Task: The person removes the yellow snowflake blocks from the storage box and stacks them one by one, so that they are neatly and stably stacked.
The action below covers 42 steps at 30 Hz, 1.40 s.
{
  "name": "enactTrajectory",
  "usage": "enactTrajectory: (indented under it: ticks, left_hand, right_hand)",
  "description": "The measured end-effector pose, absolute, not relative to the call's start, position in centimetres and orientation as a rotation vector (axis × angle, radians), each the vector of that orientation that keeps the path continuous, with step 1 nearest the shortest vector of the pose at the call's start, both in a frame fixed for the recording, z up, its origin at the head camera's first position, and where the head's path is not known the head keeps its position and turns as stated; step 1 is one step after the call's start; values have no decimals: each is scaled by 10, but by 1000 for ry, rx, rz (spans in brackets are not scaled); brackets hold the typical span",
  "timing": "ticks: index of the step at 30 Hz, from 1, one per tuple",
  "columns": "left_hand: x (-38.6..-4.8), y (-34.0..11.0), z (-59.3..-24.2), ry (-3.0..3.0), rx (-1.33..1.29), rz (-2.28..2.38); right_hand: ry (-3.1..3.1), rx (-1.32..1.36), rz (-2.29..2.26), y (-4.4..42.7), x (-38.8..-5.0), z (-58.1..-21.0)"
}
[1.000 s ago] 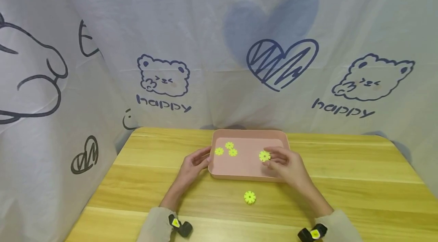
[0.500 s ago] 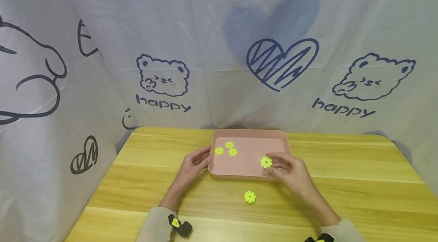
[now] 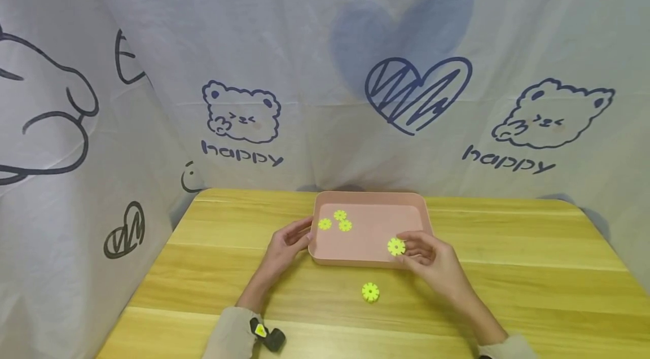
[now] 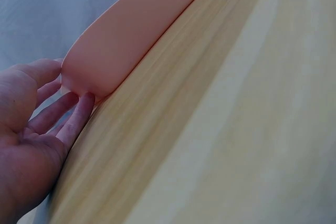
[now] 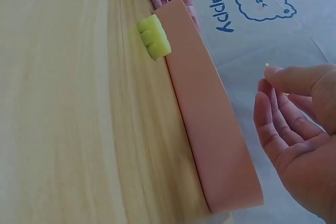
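Note:
In the head view my left hand (image 3: 284,246) rests its fingers and thumb against the outer left side of a pink tray (image 3: 355,199). The left wrist view has these fingers fairly straight, touching the tray's corner. Over the tray's near right part, my right hand (image 3: 437,266) pinches a yellow-green notched disc (image 3: 396,246) between thumb and fingertips. Only slivers of that disc show in the right wrist view. Inside the tray, at its left, lie three similar discs (image 3: 345,226). Another yellow-green notched piece (image 3: 370,292) lies on the table before the tray; its side looks thick (image 5: 155,36).
The tray stands on a wood-grain table (image 3: 228,218) near its back edge. A pale cloth (image 3: 325,139) with printed hearts and bears hangs behind the table and along its left.
My right hand has drawn slightly back towards me and right with the pinched disc, now over the tray's near edge area. The left hand, tray and other discs have stayed put.

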<state>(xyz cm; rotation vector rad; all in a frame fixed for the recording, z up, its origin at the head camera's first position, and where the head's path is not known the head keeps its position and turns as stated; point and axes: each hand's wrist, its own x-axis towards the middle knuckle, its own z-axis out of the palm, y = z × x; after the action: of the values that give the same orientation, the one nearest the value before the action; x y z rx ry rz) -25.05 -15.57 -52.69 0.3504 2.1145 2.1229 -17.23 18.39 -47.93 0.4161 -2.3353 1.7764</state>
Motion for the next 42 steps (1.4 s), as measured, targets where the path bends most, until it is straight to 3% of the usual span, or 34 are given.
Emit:
enactTrajectory:
  ticks: [42]
  left_hand:
    - [-253, -156, -530, 2127, 371, 2121]
  right_hand:
    - [-2359, 590, 1564, 164, -148, -503]
